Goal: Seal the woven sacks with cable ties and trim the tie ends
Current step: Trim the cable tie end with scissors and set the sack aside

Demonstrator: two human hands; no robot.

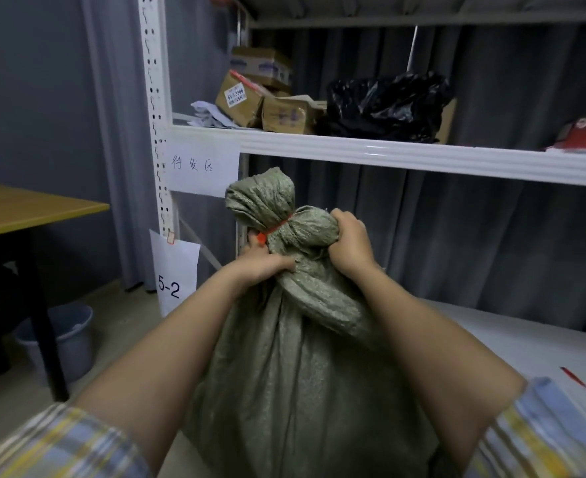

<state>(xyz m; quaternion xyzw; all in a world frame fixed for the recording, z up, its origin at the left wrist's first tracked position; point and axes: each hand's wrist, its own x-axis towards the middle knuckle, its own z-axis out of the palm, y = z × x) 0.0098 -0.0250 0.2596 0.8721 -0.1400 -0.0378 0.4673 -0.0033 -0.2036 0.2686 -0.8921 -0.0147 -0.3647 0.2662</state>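
A full olive-green woven sack [284,374] stands upright before the shelving, its gathered neck cinched by a red cable tie [273,230] with the bunched top flaring above, the tie's end seemingly jutting left.

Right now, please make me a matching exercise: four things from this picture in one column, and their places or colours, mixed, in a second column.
1. cable tie
2. bucket
3. black plastic bag
4. woven sack

a. on the white shelf
b. red, around the sack's neck
c. on the floor under the table
d. green, gripped by both hands

Pairs: 1-b, 2-c, 3-a, 4-d
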